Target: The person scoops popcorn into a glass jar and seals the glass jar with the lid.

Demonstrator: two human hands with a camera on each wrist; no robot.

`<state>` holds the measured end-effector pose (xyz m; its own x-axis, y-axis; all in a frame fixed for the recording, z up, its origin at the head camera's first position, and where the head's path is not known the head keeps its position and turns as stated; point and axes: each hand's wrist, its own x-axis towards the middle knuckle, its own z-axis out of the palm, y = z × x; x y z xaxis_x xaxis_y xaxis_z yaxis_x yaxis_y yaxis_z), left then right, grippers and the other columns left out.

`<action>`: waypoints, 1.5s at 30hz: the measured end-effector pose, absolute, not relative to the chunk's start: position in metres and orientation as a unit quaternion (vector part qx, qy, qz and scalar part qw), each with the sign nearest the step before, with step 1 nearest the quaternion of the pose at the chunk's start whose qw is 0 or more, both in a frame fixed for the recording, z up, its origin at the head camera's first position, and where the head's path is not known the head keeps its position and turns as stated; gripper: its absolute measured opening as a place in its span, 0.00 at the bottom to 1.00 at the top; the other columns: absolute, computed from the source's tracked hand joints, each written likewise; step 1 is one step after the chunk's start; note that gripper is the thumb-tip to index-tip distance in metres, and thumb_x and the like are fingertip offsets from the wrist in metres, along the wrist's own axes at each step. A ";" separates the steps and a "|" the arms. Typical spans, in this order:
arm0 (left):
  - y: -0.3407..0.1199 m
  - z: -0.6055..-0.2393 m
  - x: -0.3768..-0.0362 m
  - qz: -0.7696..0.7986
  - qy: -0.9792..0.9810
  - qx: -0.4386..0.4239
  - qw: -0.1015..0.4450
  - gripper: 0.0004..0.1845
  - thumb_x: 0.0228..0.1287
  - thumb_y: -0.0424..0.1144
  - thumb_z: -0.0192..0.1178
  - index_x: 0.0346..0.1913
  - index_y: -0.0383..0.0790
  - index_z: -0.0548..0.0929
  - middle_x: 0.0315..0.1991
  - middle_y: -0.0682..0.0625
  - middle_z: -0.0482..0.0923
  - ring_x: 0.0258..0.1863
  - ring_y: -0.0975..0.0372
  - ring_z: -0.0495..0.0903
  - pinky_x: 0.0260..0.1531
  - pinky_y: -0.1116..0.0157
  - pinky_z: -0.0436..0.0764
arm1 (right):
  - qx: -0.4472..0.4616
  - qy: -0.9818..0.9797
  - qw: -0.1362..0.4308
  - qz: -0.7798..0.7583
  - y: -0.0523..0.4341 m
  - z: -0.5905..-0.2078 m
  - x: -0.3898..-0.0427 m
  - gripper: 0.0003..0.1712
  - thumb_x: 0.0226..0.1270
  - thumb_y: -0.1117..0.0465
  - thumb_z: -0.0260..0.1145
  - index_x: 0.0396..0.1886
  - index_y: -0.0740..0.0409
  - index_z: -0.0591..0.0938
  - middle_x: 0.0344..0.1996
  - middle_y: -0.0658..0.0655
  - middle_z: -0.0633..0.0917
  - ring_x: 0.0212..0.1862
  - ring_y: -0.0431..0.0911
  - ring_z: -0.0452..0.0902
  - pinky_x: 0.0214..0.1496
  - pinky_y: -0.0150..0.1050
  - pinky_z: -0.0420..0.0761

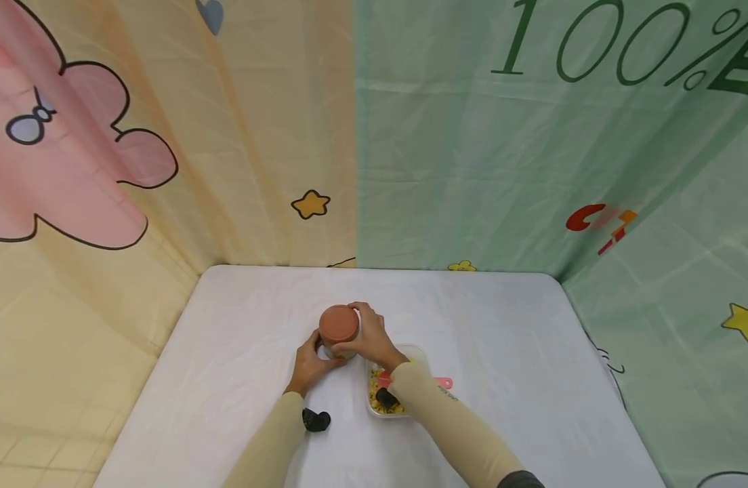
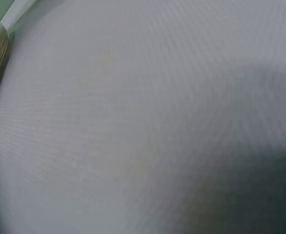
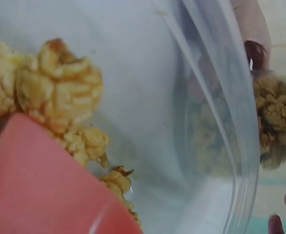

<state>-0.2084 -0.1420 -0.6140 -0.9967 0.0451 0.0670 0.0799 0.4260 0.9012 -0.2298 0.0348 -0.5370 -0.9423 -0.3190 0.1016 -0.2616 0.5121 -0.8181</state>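
Fingers (image 1: 360, 313) of the right hand (image 1: 374, 339) are curled over the brown lid (image 1: 339, 324) of a jar (image 1: 337, 347), while the base of the jar is gripped from the near side by the left hand (image 1: 308, 366). Nearest the person, a small black object (image 1: 316, 420) is seen on the white table (image 1: 502, 352). Just right of the jar, a clear container (image 1: 418, 352) with yellow clumped food (image 3: 60, 87) and a pink scoop (image 3: 35, 185) is partly covered by the right forearm. Patterned curtains (image 1: 471, 169) are hung behind the table.
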 end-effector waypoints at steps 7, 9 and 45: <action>-0.143 -0.617 -0.210 -0.542 -0.839 -0.047 0.024 0.47 0.39 0.35 0.80 0.66 0.33 0.69 0.61 0.37 0.74 0.62 0.46 0.71 0.65 0.48 0.68 | -0.201 0.849 0.118 -0.475 0.046 -0.533 -0.245 0.60 0.45 0.51 0.81 0.75 0.52 0.57 0.72 0.54 0.61 0.73 0.51 0.54 0.72 0.62 0.54; -0.143 -0.617 -0.210 -0.538 -0.841 -0.047 0.026 0.47 0.39 0.35 0.80 0.65 0.32 0.69 0.60 0.37 0.74 0.61 0.46 0.72 0.64 0.47 0.69 | -0.225 0.838 0.136 -0.478 0.049 -0.531 -0.251 0.60 0.45 0.55 0.81 0.75 0.51 0.57 0.73 0.53 0.61 0.74 0.50 0.53 0.73 0.60 0.56; -0.144 -0.613 -0.209 -0.541 -0.840 -0.038 0.017 0.46 0.40 0.36 0.80 0.65 0.32 0.69 0.62 0.37 0.73 0.63 0.47 0.70 0.65 0.49 0.68 | -0.268 0.831 0.140 -0.467 0.044 -0.529 -0.260 0.55 0.44 0.61 0.81 0.72 0.56 0.63 0.66 0.56 0.71 0.66 0.50 0.67 0.70 0.52 0.65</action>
<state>-0.2088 -0.1436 -0.6133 -0.9966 0.0450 0.0688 0.0813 0.4110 0.9080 -0.2604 0.0440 -0.5288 -0.8177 -0.5754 0.0177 -0.3138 0.4197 -0.8517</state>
